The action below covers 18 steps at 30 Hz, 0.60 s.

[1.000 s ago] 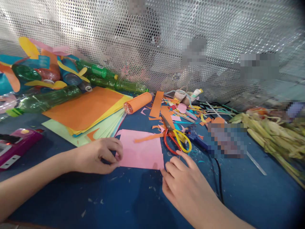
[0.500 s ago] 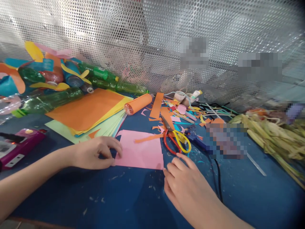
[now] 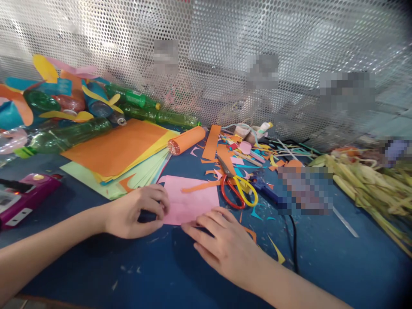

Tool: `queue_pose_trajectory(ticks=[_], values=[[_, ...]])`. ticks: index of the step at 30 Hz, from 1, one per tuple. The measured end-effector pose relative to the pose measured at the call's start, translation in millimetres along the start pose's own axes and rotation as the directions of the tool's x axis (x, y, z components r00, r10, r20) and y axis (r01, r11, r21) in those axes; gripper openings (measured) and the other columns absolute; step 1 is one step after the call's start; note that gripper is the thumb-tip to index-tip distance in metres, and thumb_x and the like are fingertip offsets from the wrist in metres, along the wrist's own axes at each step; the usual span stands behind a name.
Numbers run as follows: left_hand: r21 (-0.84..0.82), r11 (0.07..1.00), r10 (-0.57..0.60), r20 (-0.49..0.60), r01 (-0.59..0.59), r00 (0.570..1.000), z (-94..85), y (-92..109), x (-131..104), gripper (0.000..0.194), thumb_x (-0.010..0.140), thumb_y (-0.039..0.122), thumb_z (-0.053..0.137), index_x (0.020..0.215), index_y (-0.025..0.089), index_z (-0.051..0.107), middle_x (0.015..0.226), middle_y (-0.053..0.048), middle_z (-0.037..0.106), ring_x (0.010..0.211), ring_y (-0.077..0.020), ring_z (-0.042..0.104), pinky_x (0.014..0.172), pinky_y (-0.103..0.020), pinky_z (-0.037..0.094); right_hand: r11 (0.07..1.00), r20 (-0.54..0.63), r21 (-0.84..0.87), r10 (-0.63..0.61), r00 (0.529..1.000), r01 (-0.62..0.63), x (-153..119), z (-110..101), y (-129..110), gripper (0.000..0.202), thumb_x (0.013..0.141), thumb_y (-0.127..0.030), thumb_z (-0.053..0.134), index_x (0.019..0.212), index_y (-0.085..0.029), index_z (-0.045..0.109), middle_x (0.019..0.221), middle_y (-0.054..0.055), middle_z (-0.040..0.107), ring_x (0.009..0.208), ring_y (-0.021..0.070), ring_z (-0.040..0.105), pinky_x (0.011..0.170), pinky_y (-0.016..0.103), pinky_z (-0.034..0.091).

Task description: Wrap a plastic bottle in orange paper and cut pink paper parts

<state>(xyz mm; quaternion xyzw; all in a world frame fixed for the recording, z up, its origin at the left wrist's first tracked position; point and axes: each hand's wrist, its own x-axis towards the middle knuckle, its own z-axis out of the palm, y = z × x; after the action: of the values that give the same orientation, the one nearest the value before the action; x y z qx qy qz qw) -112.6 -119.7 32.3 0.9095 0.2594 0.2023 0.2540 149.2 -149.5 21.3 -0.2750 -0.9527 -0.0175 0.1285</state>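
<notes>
A pink sheet of paper lies on the table in front of me, its left edge curling slightly. My left hand is curled at the sheet's left side, thumb and fingers closed on its lower left corner. Across the lower right part of the sheet rests my right hand, palm down with fingers stretched and apart. An orange paper strip lies over the pink sheet. Just right of it are scissors with one red and one yellow handle loop.
Stacked coloured paper and an orange-wrapped bottle lie behind. Several green bottles and a purple power strip are left. Paper scraps, a blue glue gun with cord, and dried husks sit right. Perforated metal sheeting rises behind.
My right hand has moved left from the sheet's right corner onto its lower part, uncovering small orange and yellow scraps. My left hand has shifted slightly right.
</notes>
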Motion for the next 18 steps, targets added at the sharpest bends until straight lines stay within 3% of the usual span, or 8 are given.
queue_pose_trajectory(ticks=[7, 18], values=[[0.045, 0.996, 0.077, -0.008, -0.077, 0.997, 17.0, 9, 3, 0.024, 0.077, 0.012, 0.054, 0.097, 0.018, 0.065, 0.087, -0.009, 0.063, 0.087, -0.02, 0.056, 0.081, -0.035, 0.045, 0.989, 0.149, 0.132, 0.04, 0.988, -0.06, 5, 6, 1, 0.032, 0.093, -0.032, 0.042, 0.123, -0.028, 0.052, 0.105, 0.005, 0.059, 0.096, 0.0187, 0.05, 0.086, 0.037, 0.036], [0.029, 0.999, 0.024, -0.035, -0.023, 0.999, 18.9, 5, 0, 0.019, 0.083, 0.011, 0.048, 0.088, 0.017, 0.066, 0.083, -0.008, 0.062, 0.083, -0.0162, 0.057, 0.075, -0.028, 0.046, 0.999, 0.007, -0.033, 0.014, 1.0, -0.014, 0, -1, 2, 0.022, 0.089, -0.035, 0.051, 0.099, -0.021, 0.064, 0.088, 0.003, 0.063, 0.088, 0.017, 0.054, 0.085, 0.037, 0.037]])
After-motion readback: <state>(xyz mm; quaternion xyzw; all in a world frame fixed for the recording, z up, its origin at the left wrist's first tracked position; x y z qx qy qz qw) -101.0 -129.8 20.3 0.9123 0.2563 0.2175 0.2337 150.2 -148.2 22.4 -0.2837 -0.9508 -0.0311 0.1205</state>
